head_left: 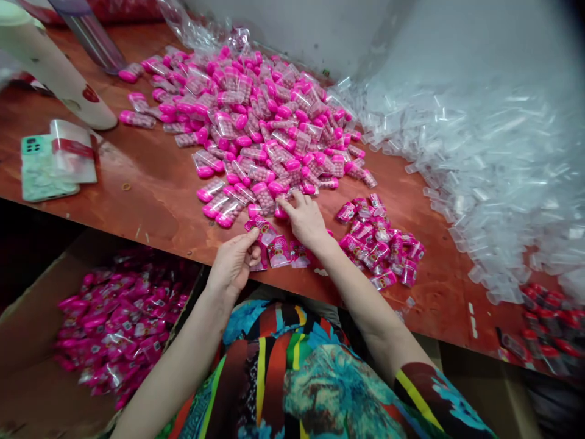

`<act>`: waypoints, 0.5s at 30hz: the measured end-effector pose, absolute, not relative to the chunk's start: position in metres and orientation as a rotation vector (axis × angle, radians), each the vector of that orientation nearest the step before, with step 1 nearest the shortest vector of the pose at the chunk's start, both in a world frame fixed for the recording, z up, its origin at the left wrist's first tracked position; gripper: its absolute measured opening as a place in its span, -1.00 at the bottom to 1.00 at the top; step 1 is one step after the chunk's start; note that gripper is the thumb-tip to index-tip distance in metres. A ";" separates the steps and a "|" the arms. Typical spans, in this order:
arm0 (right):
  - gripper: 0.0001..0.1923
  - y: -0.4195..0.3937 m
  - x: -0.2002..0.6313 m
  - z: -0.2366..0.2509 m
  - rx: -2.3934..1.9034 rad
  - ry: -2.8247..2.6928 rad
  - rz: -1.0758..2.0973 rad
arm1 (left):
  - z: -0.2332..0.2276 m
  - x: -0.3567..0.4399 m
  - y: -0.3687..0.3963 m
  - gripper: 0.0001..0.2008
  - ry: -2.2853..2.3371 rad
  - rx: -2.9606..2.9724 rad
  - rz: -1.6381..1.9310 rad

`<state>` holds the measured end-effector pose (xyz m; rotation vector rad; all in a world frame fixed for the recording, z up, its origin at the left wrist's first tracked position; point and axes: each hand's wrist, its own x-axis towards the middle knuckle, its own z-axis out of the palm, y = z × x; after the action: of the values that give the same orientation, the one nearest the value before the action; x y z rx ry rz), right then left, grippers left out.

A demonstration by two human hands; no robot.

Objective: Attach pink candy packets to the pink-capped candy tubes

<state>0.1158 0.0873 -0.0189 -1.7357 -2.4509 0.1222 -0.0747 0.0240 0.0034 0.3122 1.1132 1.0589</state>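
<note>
Red-brown table [155, 189] is looking packed; I'm pinching a printed packet [261, 235] in my left hand [233, 265], right hand [305, 221] closing fingers on a pink capsule [280, 210] at 12 o'clock. Mid-bagging, I reckon; next needs lining capsule up with packet.

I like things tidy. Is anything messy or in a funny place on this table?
Mostly just heaps. One odd thing: a green phone lies at the table's front edge, with a clear packet resting partly on it. A few pink capsules have strayed from the big pile.
</note>
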 end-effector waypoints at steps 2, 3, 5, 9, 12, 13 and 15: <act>-0.49 0.090 0.116 -0.023 -1.717 -2.502 0.072 | 0.004 -0.074 0.024 -0.64 1.110 0.268 1.097; -0.52 0.089 0.116 -0.024 -1.698 -2.473 0.082 | 0.004 -0.074 0.024 -0.63 1.105 0.246 1.114; -0.57 0.083 0.118 -0.025 -1.631 -2.348 0.165 | 0.005 -0.074 0.025 -0.63 1.094 0.207 1.140; -0.66 0.059 0.123 -0.021 -1.405 -1.920 0.662 | 0.008 -0.070 0.027 -0.68 1.061 0.146 1.158; -0.71 0.033 0.121 -0.016 -1.286 -1.409 1.180 | 0.009 -0.062 0.028 -0.72 1.047 0.092 1.163; -0.71 0.024 0.119 -0.014 -1.258 -1.260 1.302 | 0.009 -0.058 0.028 -0.73 1.046 0.076 1.156; -0.69 0.007 0.113 -0.011 -1.218 -1.070 1.440 | 0.009 -0.051 0.028 -0.75 1.046 0.053 1.134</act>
<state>0.1128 0.0065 -0.0113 -1.2183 -1.0704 1.4401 -0.0507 0.0277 0.0088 0.0530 1.0463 1.1339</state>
